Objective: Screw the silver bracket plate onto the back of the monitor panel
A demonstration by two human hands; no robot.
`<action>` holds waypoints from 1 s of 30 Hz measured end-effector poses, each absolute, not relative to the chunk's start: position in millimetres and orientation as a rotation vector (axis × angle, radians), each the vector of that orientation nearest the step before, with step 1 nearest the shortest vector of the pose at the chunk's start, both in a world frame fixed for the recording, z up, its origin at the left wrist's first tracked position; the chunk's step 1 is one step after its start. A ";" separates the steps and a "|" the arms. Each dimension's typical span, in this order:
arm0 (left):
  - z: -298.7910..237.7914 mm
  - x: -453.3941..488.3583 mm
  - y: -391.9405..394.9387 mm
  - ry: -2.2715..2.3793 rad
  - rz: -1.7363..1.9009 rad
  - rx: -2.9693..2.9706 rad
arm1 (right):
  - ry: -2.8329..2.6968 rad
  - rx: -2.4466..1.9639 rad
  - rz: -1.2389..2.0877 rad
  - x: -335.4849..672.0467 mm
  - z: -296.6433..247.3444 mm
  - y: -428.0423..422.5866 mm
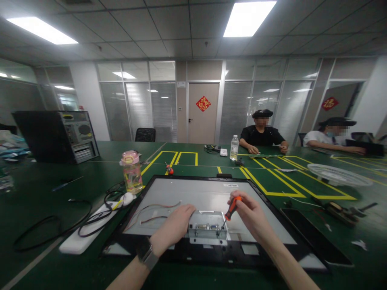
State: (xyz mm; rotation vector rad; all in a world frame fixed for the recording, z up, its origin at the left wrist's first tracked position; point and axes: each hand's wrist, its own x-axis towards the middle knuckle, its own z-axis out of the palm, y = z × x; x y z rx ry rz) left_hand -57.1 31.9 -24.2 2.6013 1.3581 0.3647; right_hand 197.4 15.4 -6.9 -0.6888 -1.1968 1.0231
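A flat display panel (157, 189) with a black frame lies face down, its pale back up. On its near middle sits a metal bracket (208, 218) with a row of connectors along the front. My left hand (177, 223), wearing a wristwatch (146, 253), holds the bracket's left side, its fingertips partly hidden. An orange-and-black screwdriver (232, 208) is gripped in my right hand (250, 213), tilted, tip down at the bracket's right end. Thin wires (154, 219) run across the panel left of the bracket.
Left are a power strip (87, 229) with black cables, a pink-lidded bottle (132, 173) and a computer case (45, 135). Right lie a dark flat panel (314, 233) and a tool (341, 211). Farther back stand a water bottle (234, 148) and two seated people.
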 end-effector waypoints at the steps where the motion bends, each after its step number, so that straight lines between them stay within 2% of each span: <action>1: -25.0 -57.3 32.5 1.354 0.364 2.607 | -1.199 -0.680 1.043 196.8 -5.6 14.0; 8: -34.1 -59.5 38.0 1.327 0.432 2.639 | -1.222 -0.584 1.163 193.0 3.4 6.7; 15: -28.7 -57.9 34.3 1.330 0.398 2.624 | -1.238 -0.624 1.085 195.2 1.1 9.3; 30: -32.8 -59.4 36.1 1.343 0.422 2.613 | -1.223 -0.617 1.133 196.5 0.9 10.0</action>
